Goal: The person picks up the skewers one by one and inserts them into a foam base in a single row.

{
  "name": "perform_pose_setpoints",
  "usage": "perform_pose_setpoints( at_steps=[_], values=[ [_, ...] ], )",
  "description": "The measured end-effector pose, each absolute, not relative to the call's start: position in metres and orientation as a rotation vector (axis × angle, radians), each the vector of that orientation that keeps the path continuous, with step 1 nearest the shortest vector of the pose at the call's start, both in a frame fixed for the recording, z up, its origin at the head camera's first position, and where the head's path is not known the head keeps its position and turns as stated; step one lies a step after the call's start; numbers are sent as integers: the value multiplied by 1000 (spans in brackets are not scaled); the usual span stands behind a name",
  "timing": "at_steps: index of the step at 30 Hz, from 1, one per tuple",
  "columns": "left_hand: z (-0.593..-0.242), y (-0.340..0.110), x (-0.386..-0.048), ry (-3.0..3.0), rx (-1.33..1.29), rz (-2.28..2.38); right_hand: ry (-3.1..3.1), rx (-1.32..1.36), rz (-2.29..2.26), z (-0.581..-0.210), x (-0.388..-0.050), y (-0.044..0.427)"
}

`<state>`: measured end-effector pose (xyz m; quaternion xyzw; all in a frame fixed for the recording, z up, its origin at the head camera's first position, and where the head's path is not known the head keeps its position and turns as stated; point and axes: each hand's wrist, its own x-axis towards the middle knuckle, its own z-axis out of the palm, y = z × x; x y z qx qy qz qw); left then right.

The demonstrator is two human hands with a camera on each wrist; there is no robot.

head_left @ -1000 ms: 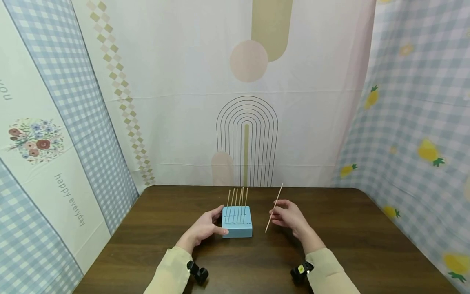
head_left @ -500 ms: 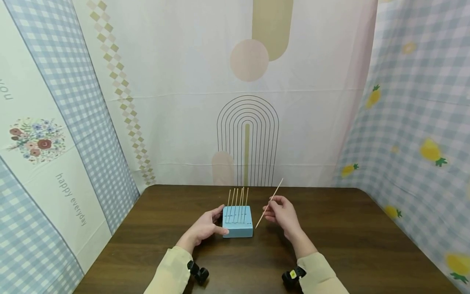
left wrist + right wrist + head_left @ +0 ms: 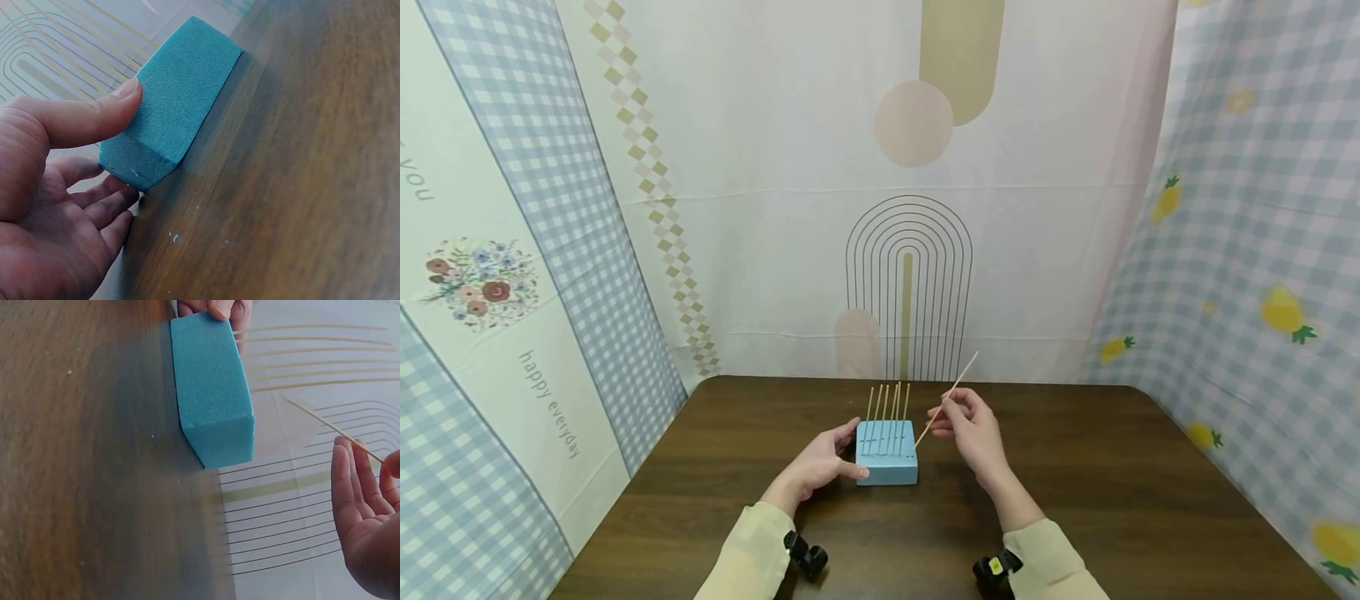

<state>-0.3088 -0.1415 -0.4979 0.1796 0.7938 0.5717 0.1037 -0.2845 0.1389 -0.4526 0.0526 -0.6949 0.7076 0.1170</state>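
Note:
A light blue foam block (image 3: 887,474) rests on the table, with several thin wooden skewers (image 3: 325,384) standing in its top. My left hand (image 3: 815,463) grips the block's left side. In the left wrist view, its thumb (image 3: 94,119) presses the front face while the fingers reach round the far side. My right hand (image 3: 976,435) pinches another skewer (image 3: 959,377) between thumb and fingers, right of the block. That skewer leans, its lower tip near the block's right edge. In the right wrist view, the tip points towards the standing skewers, apart from them.
The dark brown wooden table (image 3: 700,500) has rounded far corners. Behind it hangs a white cloth (image 3: 775,275) with printed arches. Checked blue cloths hang at the left and right sides. A small black camera (image 3: 805,557) is worn on each wrist.
My right hand has moved left and slightly away from me, bringing its skewer beside the block. The skewer tilts more than before. My left hand keeps its grip on the block.

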Motion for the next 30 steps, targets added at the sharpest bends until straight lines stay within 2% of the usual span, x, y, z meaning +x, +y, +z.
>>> perform_pose_setpoints(
  at_steps=[14,30],
  values=[
    [-495,-142,-306,2332,521,1688,-2119,352,1835,-449,-278,133],
    [-496,-142,-307,2327,536,1699,-2187,421,1708,-449,-278,132]
  ],
)
